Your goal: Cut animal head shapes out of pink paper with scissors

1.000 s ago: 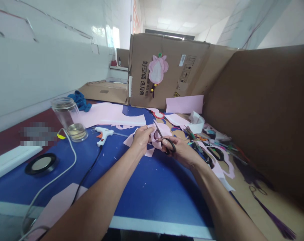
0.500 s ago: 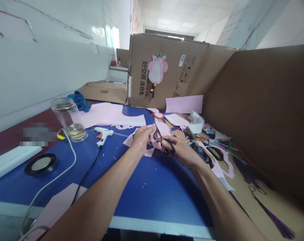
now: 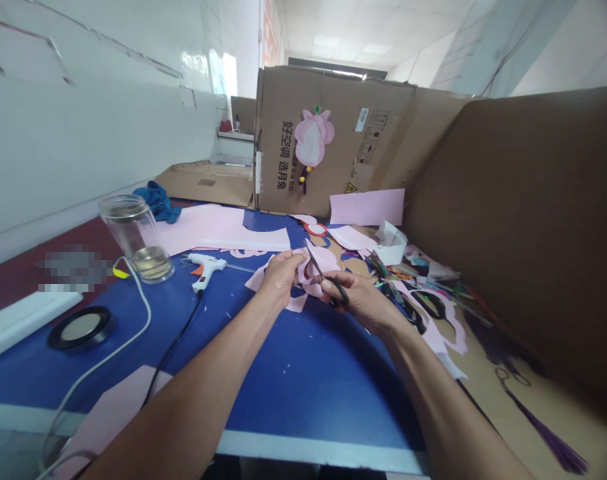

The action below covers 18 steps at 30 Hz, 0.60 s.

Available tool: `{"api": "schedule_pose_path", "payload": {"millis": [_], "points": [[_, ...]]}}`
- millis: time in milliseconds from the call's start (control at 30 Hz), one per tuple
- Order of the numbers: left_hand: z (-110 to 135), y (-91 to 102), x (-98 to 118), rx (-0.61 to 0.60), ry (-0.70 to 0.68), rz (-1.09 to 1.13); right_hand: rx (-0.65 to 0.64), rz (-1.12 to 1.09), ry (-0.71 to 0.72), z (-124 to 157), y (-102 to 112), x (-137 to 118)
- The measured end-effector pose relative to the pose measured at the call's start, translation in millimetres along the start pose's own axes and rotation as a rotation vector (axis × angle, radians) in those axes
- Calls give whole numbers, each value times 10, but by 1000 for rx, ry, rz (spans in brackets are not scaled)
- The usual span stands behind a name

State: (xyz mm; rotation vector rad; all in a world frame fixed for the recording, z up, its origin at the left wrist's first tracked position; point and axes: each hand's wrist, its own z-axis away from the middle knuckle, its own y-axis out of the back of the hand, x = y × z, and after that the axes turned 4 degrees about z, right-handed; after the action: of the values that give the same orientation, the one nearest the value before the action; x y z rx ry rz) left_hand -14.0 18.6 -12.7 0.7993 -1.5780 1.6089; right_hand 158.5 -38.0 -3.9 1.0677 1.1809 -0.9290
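My left hand (image 3: 282,275) pinches a piece of pink paper (image 3: 322,259) between thumb and fingers above the blue table. In my right hand (image 3: 356,293) is a pair of scissors (image 3: 337,288) with black handles, fingers wrapped round the grips. Its blades point up and to the left, against the pink paper beside my left fingertips. Pink paper scraps (image 3: 297,304) lie beneath and next to my hands. How far the blades are apart is too small to make out.
On the left are a white glue gun (image 3: 207,269), a glass jar (image 3: 144,243) with some liquid and a black tape roll (image 3: 81,327). Cardboard walls (image 3: 383,153) rise behind and to the right. Cut paper and tools (image 3: 428,300) crowd the right side.
Both hands stay nearly in place, with the scissors still at the pink paper. The whole view has shifted very slightly.
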Motion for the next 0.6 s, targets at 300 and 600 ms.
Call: {"api": "schedule_pose_path", "payload": {"millis": [300,600], "points": [[34,-22,42,-15,-15,-46,-10,6,-25,28,-36,-19],[6,37,173,40,-72,37,-128,61,-69,99,18,-92]]}}
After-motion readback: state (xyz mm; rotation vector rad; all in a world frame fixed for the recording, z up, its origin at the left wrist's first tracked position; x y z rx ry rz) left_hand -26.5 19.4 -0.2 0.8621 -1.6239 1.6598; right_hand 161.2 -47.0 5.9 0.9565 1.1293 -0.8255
